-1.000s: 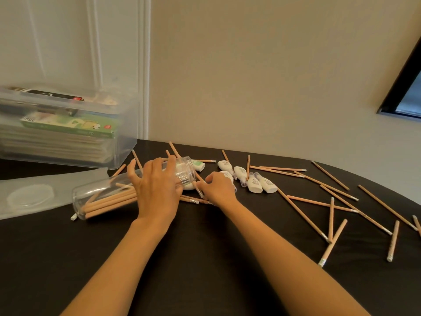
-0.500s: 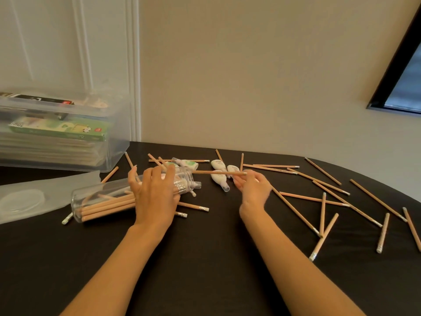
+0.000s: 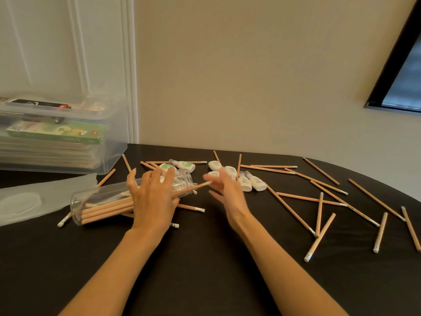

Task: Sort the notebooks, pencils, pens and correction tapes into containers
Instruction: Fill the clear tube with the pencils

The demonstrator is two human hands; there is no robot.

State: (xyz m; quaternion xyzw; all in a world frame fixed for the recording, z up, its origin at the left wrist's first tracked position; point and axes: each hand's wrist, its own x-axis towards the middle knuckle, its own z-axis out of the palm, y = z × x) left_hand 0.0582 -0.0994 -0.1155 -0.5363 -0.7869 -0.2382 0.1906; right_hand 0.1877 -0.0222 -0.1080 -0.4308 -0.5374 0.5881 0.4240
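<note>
The black surface [image 3: 205, 281] carries a clear jar [image 3: 102, 201] lying on its side, part-filled with pencils. Loose pencils [image 3: 293, 208] are scattered across the right half, and white correction tapes [image 3: 245, 183] cluster near the middle. A clear box [image 3: 114, 156] of notebooks stands at the back left, with a translucent lid [image 3: 45, 197] flat just in front of it.

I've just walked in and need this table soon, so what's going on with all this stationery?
A person is sorting stationery. The left hand presses on a clear jar that lies on its side, part full of pencils, on the black table. The right hand, blurred, spreads its fingers at the jar's mouth, where one pencil is partway in. Loose pencils and correction tapes lie about. Notebooks fill the clear bin.
</note>
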